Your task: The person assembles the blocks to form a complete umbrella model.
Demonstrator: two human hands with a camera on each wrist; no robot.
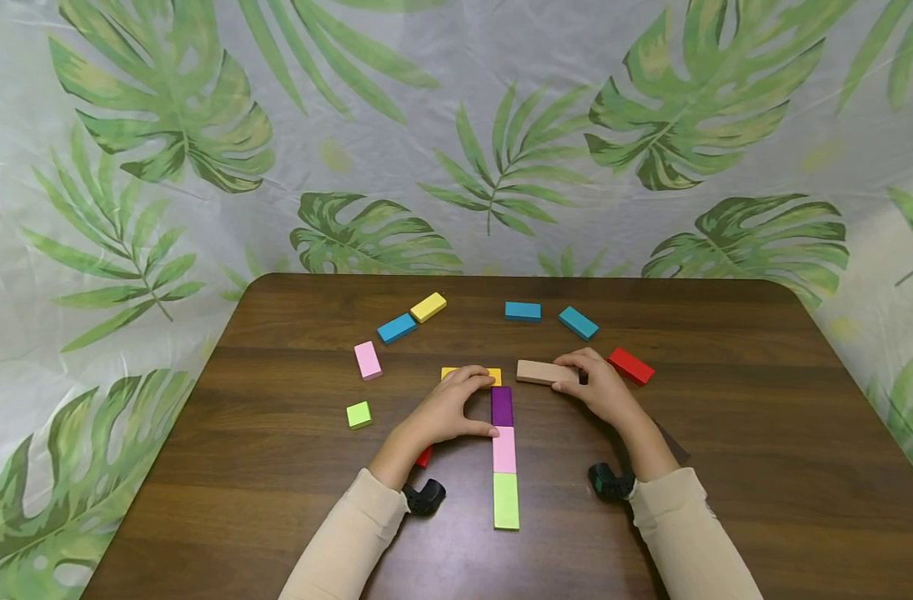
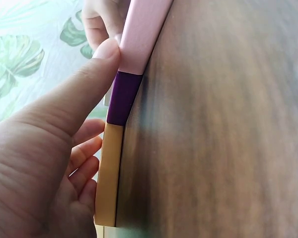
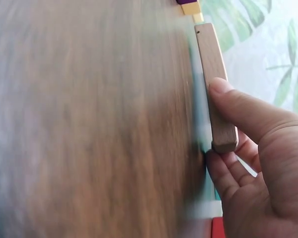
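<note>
Near the middle of the table, a lime green block [image 1: 505, 502], a pink block [image 1: 504, 450] and a purple block [image 1: 502, 407] lie end to end in a line. An orange-yellow block [image 2: 108, 173] lies crosswise at the far end of that line. My left hand [image 1: 444, 410] rests along it, fingertips at the orange-yellow block and thumb touching the pink block's side. To the right, my right hand [image 1: 608, 393] grips the right end of a plain wooden block [image 1: 537, 372] between thumb and fingers. The wooden block is apart from the orange-yellow one.
Around these lie a lime cube [image 1: 358, 414], a pink block [image 1: 368, 360], blue blocks [image 1: 397, 328], a yellow block [image 1: 428, 307], a teal block [image 1: 579, 322] and a red block [image 1: 631, 366]. The left arm partly hides another red block [image 1: 423, 457]; something dark brown [image 1: 672, 443] shows beside the right forearm.
</note>
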